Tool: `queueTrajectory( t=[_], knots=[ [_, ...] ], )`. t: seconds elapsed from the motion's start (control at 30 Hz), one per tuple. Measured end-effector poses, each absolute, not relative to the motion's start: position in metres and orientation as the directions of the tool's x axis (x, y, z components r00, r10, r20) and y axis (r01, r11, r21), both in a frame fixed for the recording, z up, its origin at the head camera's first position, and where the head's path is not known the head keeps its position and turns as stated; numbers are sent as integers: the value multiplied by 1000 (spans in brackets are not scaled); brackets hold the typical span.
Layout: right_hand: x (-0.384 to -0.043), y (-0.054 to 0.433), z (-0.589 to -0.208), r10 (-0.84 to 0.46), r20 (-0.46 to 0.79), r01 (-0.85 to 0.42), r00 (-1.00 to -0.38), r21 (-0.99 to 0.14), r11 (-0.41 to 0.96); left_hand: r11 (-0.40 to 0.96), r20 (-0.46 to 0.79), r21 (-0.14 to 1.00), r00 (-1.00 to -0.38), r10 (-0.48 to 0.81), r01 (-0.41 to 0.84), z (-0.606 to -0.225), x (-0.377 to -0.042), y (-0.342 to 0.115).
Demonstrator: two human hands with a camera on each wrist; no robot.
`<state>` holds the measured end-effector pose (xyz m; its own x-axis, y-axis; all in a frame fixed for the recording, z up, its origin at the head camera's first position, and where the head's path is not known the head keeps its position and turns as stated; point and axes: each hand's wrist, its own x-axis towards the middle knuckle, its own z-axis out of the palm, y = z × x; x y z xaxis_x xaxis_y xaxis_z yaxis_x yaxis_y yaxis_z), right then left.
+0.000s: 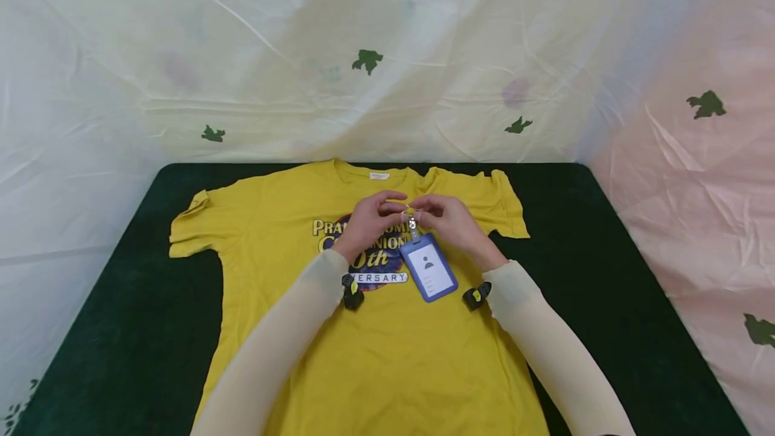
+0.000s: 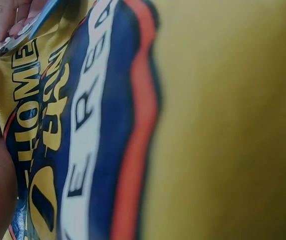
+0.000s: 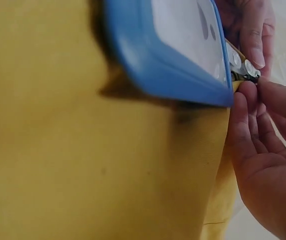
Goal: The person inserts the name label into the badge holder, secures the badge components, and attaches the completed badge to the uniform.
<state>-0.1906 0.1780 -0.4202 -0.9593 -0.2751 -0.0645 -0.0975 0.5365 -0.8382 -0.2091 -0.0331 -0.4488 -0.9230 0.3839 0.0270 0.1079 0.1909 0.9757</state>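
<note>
A yellow printed T-shirt lies spread out, its collar at the far side. Over the chest print is a blue badge holder with a white card, joined by a strap to a metal clip. My left hand pinches at this clip from the left, thumb tip beside it. From the right, my right hand has thumb and fingertips at the clip's dark end, where a bit of yellow cloth shows. Both hands' fingertips almost meet there. The clip's grip on the cloth is hidden by the fingers.
Under the shirt is a dark green table top. Pale cloth walls with green leaf shapes enclose it at the back and sides. Small black wrist devices hang under both sleeves, above the shirt.
</note>
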Motion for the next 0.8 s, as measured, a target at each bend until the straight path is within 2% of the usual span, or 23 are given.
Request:
queueTrajectory(
  t=[0.8],
  knots=[
    [-192, 179, -423, -243, -81, -44, -967, -882, 468, 182, 33, 978, -942, 335, 99, -453, -212, -30]
  ],
)
